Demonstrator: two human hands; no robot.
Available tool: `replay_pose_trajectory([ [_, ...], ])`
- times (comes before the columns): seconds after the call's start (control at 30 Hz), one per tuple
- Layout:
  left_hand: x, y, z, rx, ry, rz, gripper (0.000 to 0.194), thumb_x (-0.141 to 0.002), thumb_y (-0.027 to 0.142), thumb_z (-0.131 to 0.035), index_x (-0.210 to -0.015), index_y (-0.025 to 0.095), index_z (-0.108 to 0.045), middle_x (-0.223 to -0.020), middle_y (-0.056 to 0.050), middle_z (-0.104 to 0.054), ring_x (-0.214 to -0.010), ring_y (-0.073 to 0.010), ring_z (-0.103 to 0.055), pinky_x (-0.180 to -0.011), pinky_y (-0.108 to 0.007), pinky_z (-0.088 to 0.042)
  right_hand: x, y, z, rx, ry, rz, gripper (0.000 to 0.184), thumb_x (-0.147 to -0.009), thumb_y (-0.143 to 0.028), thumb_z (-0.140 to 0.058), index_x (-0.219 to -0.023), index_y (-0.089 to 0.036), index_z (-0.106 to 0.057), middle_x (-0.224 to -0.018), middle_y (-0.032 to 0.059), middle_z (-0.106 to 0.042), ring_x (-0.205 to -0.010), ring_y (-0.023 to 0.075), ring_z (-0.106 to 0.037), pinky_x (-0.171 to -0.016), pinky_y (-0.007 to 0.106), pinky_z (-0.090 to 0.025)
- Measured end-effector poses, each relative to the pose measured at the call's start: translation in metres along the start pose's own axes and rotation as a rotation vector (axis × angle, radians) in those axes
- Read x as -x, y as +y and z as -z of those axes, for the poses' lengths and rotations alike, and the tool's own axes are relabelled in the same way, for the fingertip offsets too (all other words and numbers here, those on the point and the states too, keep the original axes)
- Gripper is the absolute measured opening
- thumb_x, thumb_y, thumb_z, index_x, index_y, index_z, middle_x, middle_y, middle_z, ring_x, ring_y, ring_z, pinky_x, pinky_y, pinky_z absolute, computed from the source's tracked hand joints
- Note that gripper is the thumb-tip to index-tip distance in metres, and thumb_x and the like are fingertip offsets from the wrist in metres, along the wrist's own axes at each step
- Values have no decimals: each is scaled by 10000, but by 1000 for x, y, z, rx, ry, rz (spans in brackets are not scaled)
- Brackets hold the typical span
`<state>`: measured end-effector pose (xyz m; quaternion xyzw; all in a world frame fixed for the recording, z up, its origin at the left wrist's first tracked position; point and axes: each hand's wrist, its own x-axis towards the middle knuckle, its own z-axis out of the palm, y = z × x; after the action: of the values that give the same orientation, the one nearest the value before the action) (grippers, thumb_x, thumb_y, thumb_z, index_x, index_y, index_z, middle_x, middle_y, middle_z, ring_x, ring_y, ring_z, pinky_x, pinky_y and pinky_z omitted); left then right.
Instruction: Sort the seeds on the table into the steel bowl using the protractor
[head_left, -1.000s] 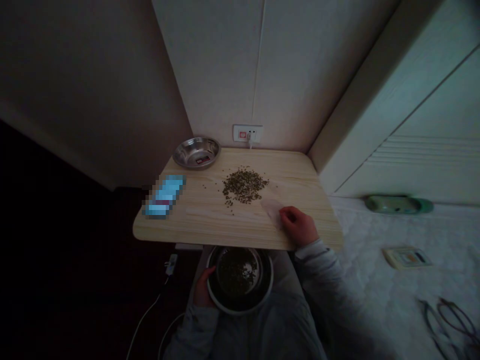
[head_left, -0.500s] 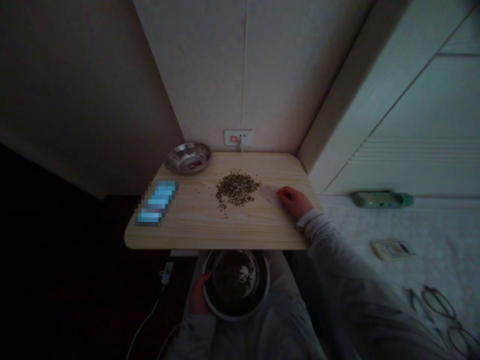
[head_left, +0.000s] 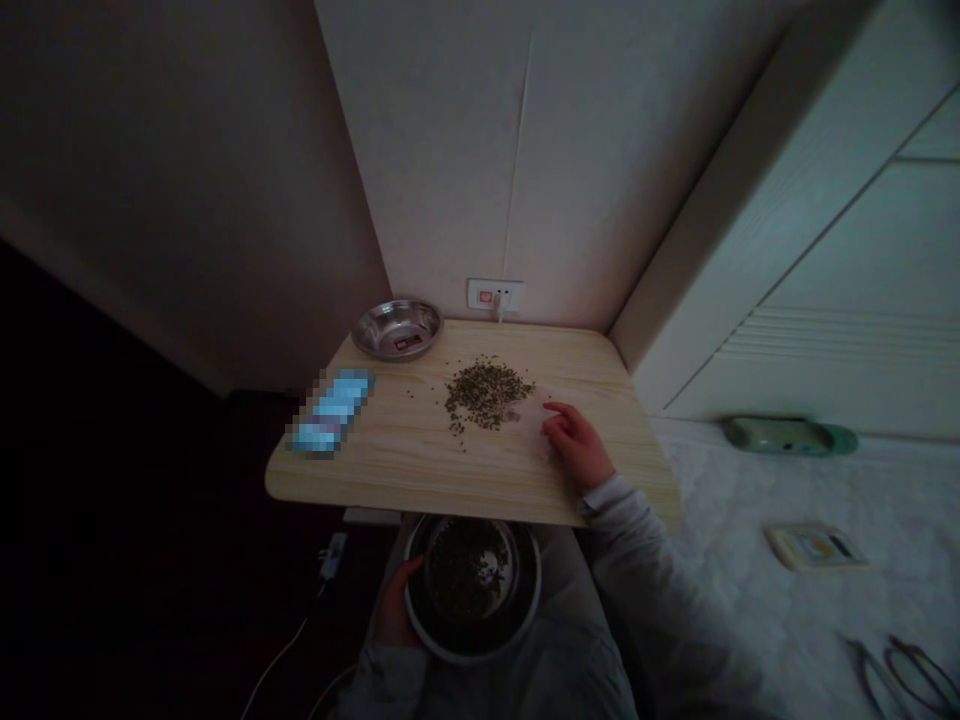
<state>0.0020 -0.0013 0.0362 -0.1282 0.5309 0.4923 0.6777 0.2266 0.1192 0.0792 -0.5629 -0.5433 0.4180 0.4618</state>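
Note:
On the wooden table a loose pile of small dark green-brown seeds or beans point(head_left: 486, 393) lies spread out, with a few strays around it. My right hand point(head_left: 576, 443) is at the right of the pile, its index finger reaching toward it and the other fingers curled. A faint see-through piece, apparently thin plastic point(head_left: 531, 412), shows between these fingers and the pile's edge; its outline is blurred. Low in the view, my left hand point(head_left: 397, 604) grips the left rim of a round metal bowl point(head_left: 534, 604) on my lap. More of the dark seeds cover much of its bottom.
A shiny steel bowl point(head_left: 397, 330) stands at the table's back left corner, and a blurred-out phone point(head_left: 334, 412) lies at the left. A plug sits in the wall socket point(head_left: 495, 295). On the white bedding at right are a green case point(head_left: 787, 436), a small box point(head_left: 816, 547) and glasses point(head_left: 919, 670).
My right hand has moved closer to the seed pile with the see-through piece, and its index finger has stretched out. My left hand still holds the bowl. The camera view has shifted slightly.

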Motion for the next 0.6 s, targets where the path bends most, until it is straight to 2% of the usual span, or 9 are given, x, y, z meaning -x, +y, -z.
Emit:
replay_pose_trajectory([
  [0.1, -6, 0, 5, -12, 1, 39, 211, -635, 101, -484, -457, 145, -588, -452, -87, -623, -826, -275, -579, -759, -396, -428, -1, -1, -21, 135, -49, 65, 277, -710, -290, -422, -949, -162, -480, -635, -11, -498, -506, 78, -418, -477, 208, -337],
  [0.23, -13, 1, 14, -4, 2, 54, 203, -646, 111, -491, -478, 134, -602, -499, -97, -643, -835, -282, -574, -754, -409, -432, -5, 1, -36, 306, -11, 123, 275, -728, -278, -392, -949, -169, -512, -597, -10, -493, -541, 104, -442, -535, 236, -357],
  [0.33, -13, 4, 14, -16, 18, 42, 202, -651, 115, -489, -490, 142, -606, -494, -84, -643, -830, -275, -577, -752, -407, -435, -4, 0, -41, 358, 1, 150, 282, -737, -274, -379, -955, -171, -525, -608, -4, -512, -555, 108, -454, -545, 234, -361],
  [0.5, -6, 13, 6, -66, 133, -93, 270, -629, 30, -445, -447, 182, -574, -428, -19, -618, -747, -213, -609, -760, -344, -435, -1, -4, -43, 437, -10, 173, 293, -745, -272, -373, -963, -179, -544, -616, -1, -534, -543, 102, -452, -541, 224, -355],
  [0.6, -4, 15, 1, -54, 104, -69, 254, -608, 29, -457, -441, 178, -577, -410, -19, -607, -743, -210, -610, -771, -329, -427, 0, -5, -44, 471, -17, 168, 302, -750, -278, -368, -973, -183, -550, -644, 8, -554, -560, 105, -459, -549, 225, -352],
])
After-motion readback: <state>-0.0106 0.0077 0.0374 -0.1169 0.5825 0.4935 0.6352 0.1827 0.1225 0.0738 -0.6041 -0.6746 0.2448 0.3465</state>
